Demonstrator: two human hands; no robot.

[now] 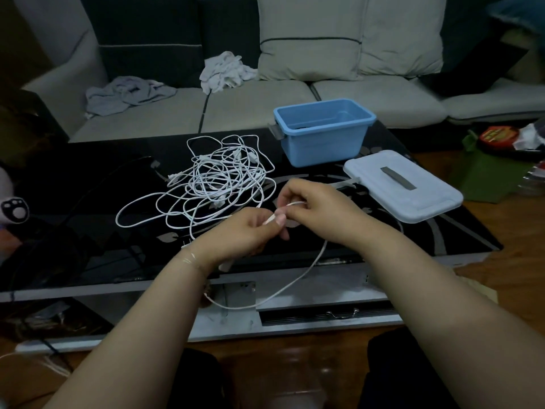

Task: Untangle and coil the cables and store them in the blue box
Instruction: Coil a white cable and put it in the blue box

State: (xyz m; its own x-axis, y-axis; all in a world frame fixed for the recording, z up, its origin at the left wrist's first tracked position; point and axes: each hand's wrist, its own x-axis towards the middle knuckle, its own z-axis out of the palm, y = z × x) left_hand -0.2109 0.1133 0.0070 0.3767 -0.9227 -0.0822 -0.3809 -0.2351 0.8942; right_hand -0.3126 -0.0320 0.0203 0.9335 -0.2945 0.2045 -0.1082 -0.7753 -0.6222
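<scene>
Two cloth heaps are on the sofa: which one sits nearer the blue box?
The white crumpled cloth, by the pale back cushion, is nearer the blue box. The grey cloth lies further left on the seat.

My left hand (244, 228) covers the stretch of white cable (298, 278) running under my palm, so I can't tell how it joins the tangle (212, 184) at eleven o'clock. Which strand belongs to which cable in that tangle is unreadable. The blue box (324, 143) at one o'clock hides most of its floor behind its near wall; something dark lies inside, unclear what.
</scene>
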